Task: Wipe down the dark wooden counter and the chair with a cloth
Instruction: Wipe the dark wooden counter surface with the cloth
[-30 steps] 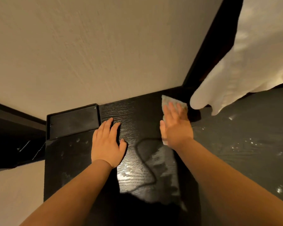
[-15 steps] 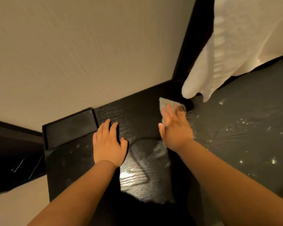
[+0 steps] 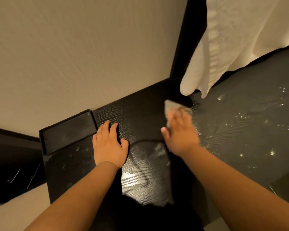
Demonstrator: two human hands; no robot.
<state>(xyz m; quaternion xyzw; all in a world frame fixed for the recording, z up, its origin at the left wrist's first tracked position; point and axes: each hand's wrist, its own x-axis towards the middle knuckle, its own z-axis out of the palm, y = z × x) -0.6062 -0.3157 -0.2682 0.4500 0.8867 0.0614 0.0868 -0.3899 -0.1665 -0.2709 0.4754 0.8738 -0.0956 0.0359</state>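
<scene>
Scrubbing along the desk's back edge, the right hand, newly blurred, presses the cloth under straight fingers. The left hand stays flat and empty, and the wiping looks unfinished.

Counter dark grained wood, wet gloss; cloth soft grey fabric; wall matt, textured.

We see two hands and two arms of the person. The left hand looks sharp, and its fingers and thumb are plain to see. The right hand is blurry (we cannot pick out its nails). The left arm and the right arm are both bare, as far as we can see.
</scene>
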